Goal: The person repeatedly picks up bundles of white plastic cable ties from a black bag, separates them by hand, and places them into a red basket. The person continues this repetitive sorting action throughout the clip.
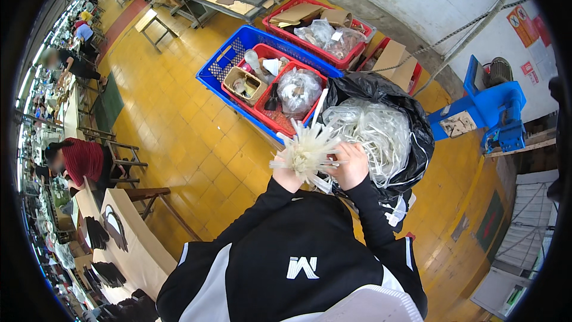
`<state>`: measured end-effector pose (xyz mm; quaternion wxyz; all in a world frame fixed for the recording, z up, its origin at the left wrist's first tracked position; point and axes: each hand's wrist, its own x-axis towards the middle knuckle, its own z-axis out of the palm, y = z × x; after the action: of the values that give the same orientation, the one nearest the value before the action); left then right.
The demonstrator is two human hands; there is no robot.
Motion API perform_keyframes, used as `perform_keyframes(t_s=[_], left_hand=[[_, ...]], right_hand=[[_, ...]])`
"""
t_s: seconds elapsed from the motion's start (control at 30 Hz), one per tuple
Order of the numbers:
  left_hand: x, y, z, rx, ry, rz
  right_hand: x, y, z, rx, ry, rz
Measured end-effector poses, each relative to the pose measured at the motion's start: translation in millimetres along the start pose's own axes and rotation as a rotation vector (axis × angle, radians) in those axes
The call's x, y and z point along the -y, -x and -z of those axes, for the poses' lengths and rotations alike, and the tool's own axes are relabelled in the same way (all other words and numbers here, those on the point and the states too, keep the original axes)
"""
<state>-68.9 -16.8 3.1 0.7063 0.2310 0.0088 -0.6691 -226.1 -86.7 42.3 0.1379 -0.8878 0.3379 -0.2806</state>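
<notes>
Okay, from where I stand: left hand [287, 176] is closed round the low side of the bundle [310, 152], most of its fingers hidden behind the strips. Right hand [354, 164] has its fingertips in against the right edge; whether they pinch any strips or only touch, can't tell. Bundle is up in front of the chest, between the two hands, pale ends splayed out every way. My take: firm left, light right. Let the left carry all the load low down, so the right is free to handle a few strips without the rest fanning wider. Looks like thin, springy stuff, so short moves; a hard tug would probably drag the neighbours along. Just past the right hand the black bag [420, 143] gapes wide, heaped with loose clear plastic [381, 134]. Ends could snag in that, so I'd work slightly to its left. Beyond: blue crate [247, 40], red bin [280, 120] inside it, clear bag [299, 91] in that. Farther off to the right, a blue machine [506, 104], well apart from the hands; no bother there.
</notes>
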Motion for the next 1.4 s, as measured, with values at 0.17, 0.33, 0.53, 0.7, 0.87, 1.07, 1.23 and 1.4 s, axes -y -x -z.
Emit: perform_keyframes(t_s=[0.17, 0.33, 0.53, 0.7, 0.87, 1.07, 1.23, 1.4], left_hand=[[6.0, -6.3, 46.1, 0.350, -0.601, -0.178], [-0.1, 3.8, 3.1, 0.231, -0.162, -0.068], [-2.8, -1.4, 6.8, 0.205, -1.021, -0.305], [-5.3, 1.9, -8.6, 0.197, -1.101, -0.313], [5.8, -3.5, 7.2, 0.123, -1.217, -0.361], [6.2, -2.9, 0.8, 0.121, -1.152, -0.389], [-5.4, -6.8, -8.0, 0.123, -1.068, -0.319], [-6.1, -8.5, -6.1, 0.095, -1.105, -0.369]], right_hand=[[2.4, 4.9, -3.3, -0.017, -0.096, -0.018], [3.8, 5.9, -2.2, -0.015, -0.112, -0.027], [0.4, 7.9, -7.8, -0.007, -0.177, -0.049], [0.4, 4.9, -8.3, -0.017, -0.162, 0.008], [-5.3, 8.5, -13.0, 0.061, -0.074, 0.075], [-10.9, 14.3, -9.0, 0.197, -0.346, -0.040], [-6.7, 9.9, -3.7, 0.031, -0.390, -0.003], [-1.4, 6.2, -0.7, -0.097, -0.179, 0.116]])
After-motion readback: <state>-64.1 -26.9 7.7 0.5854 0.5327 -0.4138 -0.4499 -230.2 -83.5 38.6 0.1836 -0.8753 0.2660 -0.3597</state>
